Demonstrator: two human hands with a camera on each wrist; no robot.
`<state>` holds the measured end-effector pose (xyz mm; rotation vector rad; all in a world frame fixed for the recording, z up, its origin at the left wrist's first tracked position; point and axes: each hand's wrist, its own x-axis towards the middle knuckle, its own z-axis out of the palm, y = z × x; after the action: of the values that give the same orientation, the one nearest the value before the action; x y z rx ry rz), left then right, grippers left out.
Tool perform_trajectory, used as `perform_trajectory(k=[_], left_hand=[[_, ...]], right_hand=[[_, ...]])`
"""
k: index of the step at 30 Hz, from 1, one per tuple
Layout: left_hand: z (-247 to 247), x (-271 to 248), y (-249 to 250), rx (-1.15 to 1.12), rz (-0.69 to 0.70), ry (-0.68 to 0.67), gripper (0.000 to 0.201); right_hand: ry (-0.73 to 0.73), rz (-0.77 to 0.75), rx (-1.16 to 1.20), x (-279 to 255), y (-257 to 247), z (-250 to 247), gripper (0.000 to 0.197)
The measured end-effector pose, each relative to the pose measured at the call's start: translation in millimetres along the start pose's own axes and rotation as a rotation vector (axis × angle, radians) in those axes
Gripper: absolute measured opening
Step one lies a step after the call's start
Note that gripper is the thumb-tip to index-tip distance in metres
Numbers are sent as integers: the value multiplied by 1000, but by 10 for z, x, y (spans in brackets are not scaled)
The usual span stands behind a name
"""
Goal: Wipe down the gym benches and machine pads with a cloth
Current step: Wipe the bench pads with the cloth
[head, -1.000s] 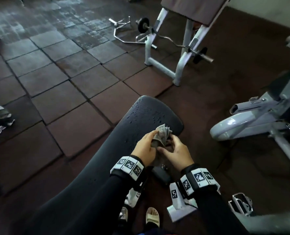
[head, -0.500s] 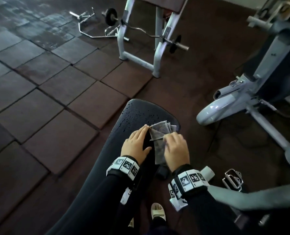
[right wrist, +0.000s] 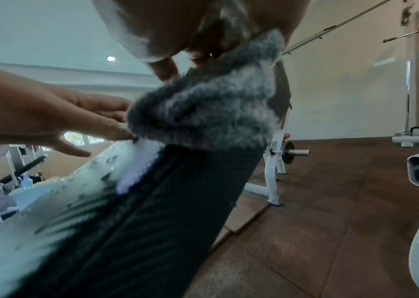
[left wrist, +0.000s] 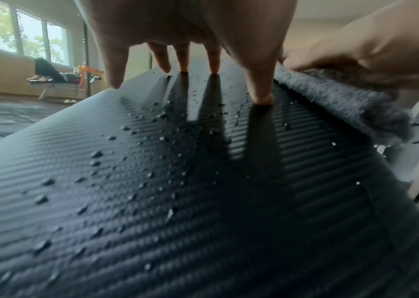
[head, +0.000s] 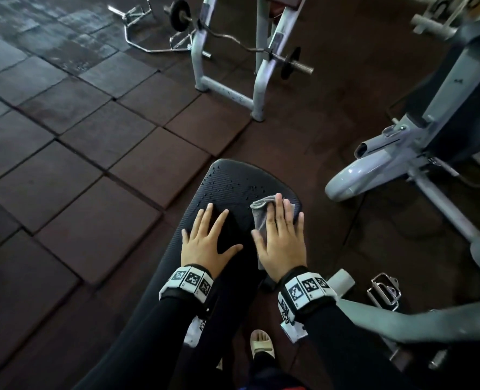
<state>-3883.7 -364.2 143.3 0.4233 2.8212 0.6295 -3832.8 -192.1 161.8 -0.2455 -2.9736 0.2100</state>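
A black ribbed bench pad [head: 233,181] runs away from me, dotted with water drops [left wrist: 96,157]. My left hand [head: 208,237] lies flat on it with fingers spread, its fingertips [left wrist: 261,98] touching the wet surface. My right hand [head: 282,235] presses a grey cloth [head: 261,212] flat onto the pad's right side with straight fingers. The cloth [right wrist: 203,113] bunches under the right palm, and its fuzzy edge [left wrist: 343,104] lies beside my left thumb. Most of the cloth is hidden under the right hand.
A white preacher-curl stand [head: 227,91] with a curl bar [head: 241,43] stands ahead on the rubber floor tiles [head: 92,142]. A grey exercise bike [head: 402,153] is close on the right, its pedal [head: 385,291] near my right wrist. My sandalled foot [head: 261,342] is below.
Both hands were bunching and unfolding the cloth above the pad. Now the left hand lies flat on the pad and the right hand has spread flat on the cloth, pressing it down.
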Motion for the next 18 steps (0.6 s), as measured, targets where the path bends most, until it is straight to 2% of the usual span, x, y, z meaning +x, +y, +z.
perform_trajectory(k=[2,7,12,15,18], left_hand=[[7,-17,-67,-40,-41,-24,89],[21,-24,-191,-136,-25,-97,91],[-48,-12,-261,-148,12,-151,96],[-65,-27,-269,-131,17,-157,98],[-52,-21,-271,-134,18,-149,98]], right_hand=[[-33,-2,-3,0,27,42,74],[62,-9,35,52,226,31,61],[82,9,77,423,371,-76,61],[45,-82,62,539,280,-87,59],[11,-262,-56,371,96,23,56]])
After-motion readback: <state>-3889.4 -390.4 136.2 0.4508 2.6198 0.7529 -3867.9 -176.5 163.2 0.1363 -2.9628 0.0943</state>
